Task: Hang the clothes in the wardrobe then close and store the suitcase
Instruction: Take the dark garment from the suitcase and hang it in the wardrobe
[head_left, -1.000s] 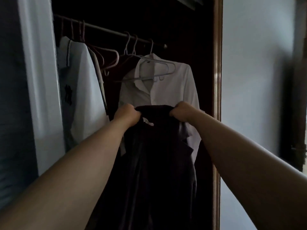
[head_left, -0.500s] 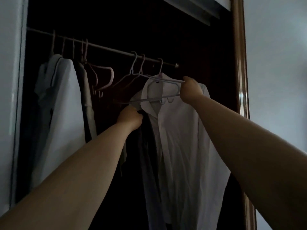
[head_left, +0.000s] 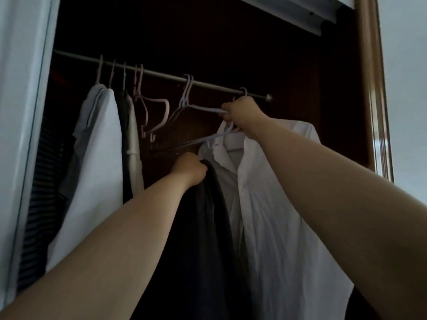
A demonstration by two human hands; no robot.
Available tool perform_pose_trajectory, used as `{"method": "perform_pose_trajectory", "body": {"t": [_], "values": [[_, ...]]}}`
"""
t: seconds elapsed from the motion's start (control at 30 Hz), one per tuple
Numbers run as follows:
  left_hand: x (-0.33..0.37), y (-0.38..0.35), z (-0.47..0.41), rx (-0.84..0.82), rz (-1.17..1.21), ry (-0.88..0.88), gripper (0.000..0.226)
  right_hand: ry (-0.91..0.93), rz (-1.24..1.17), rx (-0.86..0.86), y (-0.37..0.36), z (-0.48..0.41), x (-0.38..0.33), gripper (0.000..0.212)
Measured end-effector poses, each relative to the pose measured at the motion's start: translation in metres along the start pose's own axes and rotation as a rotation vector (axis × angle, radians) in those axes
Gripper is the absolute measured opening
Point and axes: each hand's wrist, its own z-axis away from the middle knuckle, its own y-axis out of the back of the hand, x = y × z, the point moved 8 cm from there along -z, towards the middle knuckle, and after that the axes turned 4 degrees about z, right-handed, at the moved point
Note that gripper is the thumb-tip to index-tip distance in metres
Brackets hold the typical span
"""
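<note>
A dark garment (head_left: 203,239) hangs down from my left hand (head_left: 190,168), which is closed on its top edge, in front of the open wardrobe. My right hand (head_left: 242,114) is raised higher and grips the right end of a pale empty hanger (head_left: 198,109) whose hook sits on the metal rail (head_left: 161,75). Just behind and right of both hands a white shirt (head_left: 277,215) hangs on its own hanger from the same rail. The suitcase is out of view.
On the rail's left hang a white top (head_left: 97,162), darker garments and several empty pink hangers (head_left: 154,112). A pale sliding door (head_left: 20,112) borders the left. The wooden wardrobe frame (head_left: 369,88) stands right, with a light wall beyond.
My right hand let go of the dark garment, rose and took hold of the empty hanger. My left hand keeps the garment alone. The view has tilted upward, closer to the rail.
</note>
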Motion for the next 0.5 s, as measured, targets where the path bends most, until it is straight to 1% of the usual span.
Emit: {"method": "perform_pose_trajectory", "body": {"t": [0.07, 0.1, 0.13, 0.23, 0.3, 0.33, 0.37, 0.4, 0.43, 0.5], "values": [[-0.003, 0.002, 0.006, -0.013, -0.027, 0.017, 0.014, 0.027, -0.032, -0.032, -0.021, 0.005, -0.018, 0.023], [-0.004, 0.006, 0.008, -0.011, -0.042, 0.023, 0.016, 0.041, -0.059, -0.063, -0.032, 0.007, -0.027, 0.016], [-0.007, 0.008, 0.009, -0.013, -0.051, 0.028, 0.021, 0.045, -0.071, -0.076, -0.042, 0.007, -0.031, 0.013], [-0.012, 0.014, 0.014, -0.013, -0.035, 0.052, 0.032, 0.005, -0.18, -0.061, -0.058, 0.005, -0.031, 0.022], [-0.014, 0.018, 0.017, -0.014, -0.025, 0.065, 0.03, 0.01, -0.15, -0.045, -0.06, 0.007, -0.03, 0.018], [-0.015, 0.02, 0.018, -0.017, -0.017, 0.07, 0.027, -0.044, -0.136, -0.011, -0.055, 0.007, -0.025, 0.021], [-0.015, 0.021, 0.019, -0.019, -0.005, 0.077, 0.023, -0.054, -0.016, 0.013, -0.048, 0.012, -0.026, 0.027], [-0.015, 0.022, 0.02, -0.022, 0.007, 0.081, 0.019, 0.045, 0.285, 0.094, -0.041, 0.016, -0.03, 0.031], [-0.016, 0.022, 0.021, -0.023, 0.019, 0.088, 0.018, 0.088, 0.471, 0.115, -0.037, 0.02, -0.03, 0.034], [-0.016, 0.023, 0.023, -0.019, 0.026, 0.109, 0.017, 0.119, 0.611, 0.167, -0.025, 0.024, -0.03, 0.038]]}}
